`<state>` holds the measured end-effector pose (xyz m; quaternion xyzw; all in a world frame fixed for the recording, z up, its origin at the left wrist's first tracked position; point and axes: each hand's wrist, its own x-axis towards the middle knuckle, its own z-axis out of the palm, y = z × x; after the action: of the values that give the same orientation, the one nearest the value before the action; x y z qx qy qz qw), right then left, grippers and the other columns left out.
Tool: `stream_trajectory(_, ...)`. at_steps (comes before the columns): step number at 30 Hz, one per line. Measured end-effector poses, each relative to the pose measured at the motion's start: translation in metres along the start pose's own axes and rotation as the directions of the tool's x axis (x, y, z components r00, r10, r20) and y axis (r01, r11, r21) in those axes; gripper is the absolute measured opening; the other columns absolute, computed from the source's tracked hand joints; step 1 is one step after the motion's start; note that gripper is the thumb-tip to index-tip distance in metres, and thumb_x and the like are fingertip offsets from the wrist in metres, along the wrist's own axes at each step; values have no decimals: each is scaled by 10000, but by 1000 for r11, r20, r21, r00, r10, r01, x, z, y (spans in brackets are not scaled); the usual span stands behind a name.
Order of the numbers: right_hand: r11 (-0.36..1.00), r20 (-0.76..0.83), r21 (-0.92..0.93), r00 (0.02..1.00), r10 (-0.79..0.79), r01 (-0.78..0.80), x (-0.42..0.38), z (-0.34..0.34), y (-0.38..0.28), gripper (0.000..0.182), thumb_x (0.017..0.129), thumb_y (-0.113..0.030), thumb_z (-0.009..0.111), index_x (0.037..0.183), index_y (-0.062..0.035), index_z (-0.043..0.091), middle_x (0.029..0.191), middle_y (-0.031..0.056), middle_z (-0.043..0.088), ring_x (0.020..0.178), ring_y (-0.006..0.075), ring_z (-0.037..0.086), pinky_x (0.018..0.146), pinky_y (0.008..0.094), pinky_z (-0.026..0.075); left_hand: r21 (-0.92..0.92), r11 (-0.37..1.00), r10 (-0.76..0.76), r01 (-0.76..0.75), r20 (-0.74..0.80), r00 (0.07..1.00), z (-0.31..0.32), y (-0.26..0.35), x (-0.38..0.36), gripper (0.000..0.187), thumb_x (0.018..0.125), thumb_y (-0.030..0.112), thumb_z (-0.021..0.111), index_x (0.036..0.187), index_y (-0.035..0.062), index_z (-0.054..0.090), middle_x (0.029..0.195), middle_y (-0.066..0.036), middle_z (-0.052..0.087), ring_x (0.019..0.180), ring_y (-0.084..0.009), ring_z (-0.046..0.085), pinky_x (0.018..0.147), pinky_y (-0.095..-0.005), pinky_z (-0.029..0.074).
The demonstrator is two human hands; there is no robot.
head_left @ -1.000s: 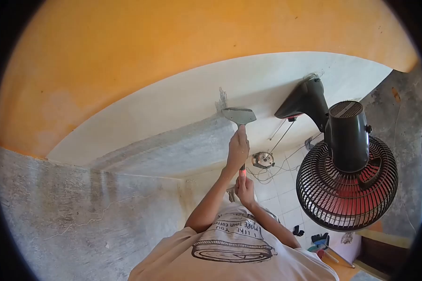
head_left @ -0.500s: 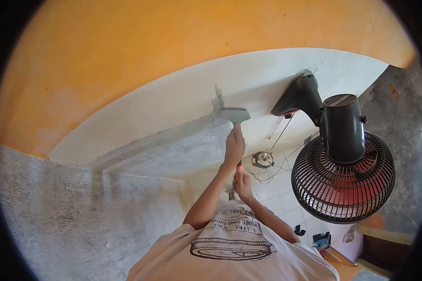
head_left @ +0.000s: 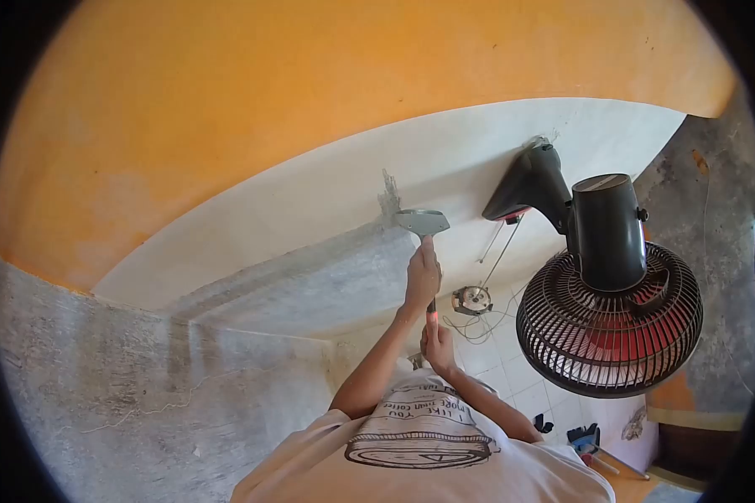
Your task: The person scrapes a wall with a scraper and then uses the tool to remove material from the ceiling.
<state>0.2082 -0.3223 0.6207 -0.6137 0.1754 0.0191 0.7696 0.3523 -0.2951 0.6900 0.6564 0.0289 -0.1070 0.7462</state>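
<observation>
A long-handled scraper (head_left: 424, 221) is held in both my hands, its wide grey blade up against the white painted wall band. My left hand (head_left: 423, 275) wraps the shaft just below the blade. Lower down, close to my shirt, my right hand (head_left: 437, 347) grips the handle near its red-orange part. Left of the blade is a rough grey scraped patch (head_left: 388, 199), which joins a larger bare grey area (head_left: 310, 272) of wall.
A black wall fan (head_left: 610, 323) with red blades juts out at the right, close to the arms. Below it a round device (head_left: 471, 300) with loose cord appears over white floor tiles. Orange paint (head_left: 310, 75) covers the upper wall. Blue and black items (head_left: 585, 438) lie at lower right.
The whole view has shifted slightly, with the wall lower in the picture. The scraper blade has tilted a little, showing more of its face. Both hands keep their hold.
</observation>
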Motion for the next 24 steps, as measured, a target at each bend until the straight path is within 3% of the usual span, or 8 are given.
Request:
stream_trajectory(4,999,-2,26,1000,-23,23,0,-3,16,562,1046,-496,422,629,-119,402,514,-62,375,418,45,359,392,243,286,-37,997,-67,67,16,998,-1,-2,-5,526,1035,563,358,688,168,328,489,71,294,355,-52,273,328,-246,219)
stream_trajectory(9,998,1,-57,1000,-9,9,13,-19,28,625,1036,-561,373,613,-103,404,485,-27,384,409,75,392,395,251,302,-81,994,62,-67,-61,996,3,-27,0,498,1043,526,376,705,162,343,515,67,307,364,-49,266,340,-237,228)
stream_trajectory(16,999,31,-5,999,-41,41,18,-9,-16,596,1028,-558,410,637,-108,400,508,-30,391,402,68,382,385,240,289,-53,998,44,-44,9,999,10,39,-1,497,1050,518,359,711,155,353,482,62,294,344,-52,264,327,-239,222)
stream_trajectory(20,1000,13,-12,1000,-14,14,17,-15,3,599,1025,-561,416,636,-106,403,498,-30,395,408,72,389,389,242,299,-87,995,57,-58,-11,998,12,9,6,504,1052,521,344,713,148,346,475,56,296,329,-57,267,316,-249,207)
stream_trajectory(24,995,-8,-94,999,-38,37,13,-16,2,604,1027,-551,422,618,-107,412,500,-33,401,417,73,394,399,251,307,-89,996,5,-4,14,1000,10,24,-6,495,1055,511,337,715,150,334,476,57,285,336,-54,264,318,-251,202)
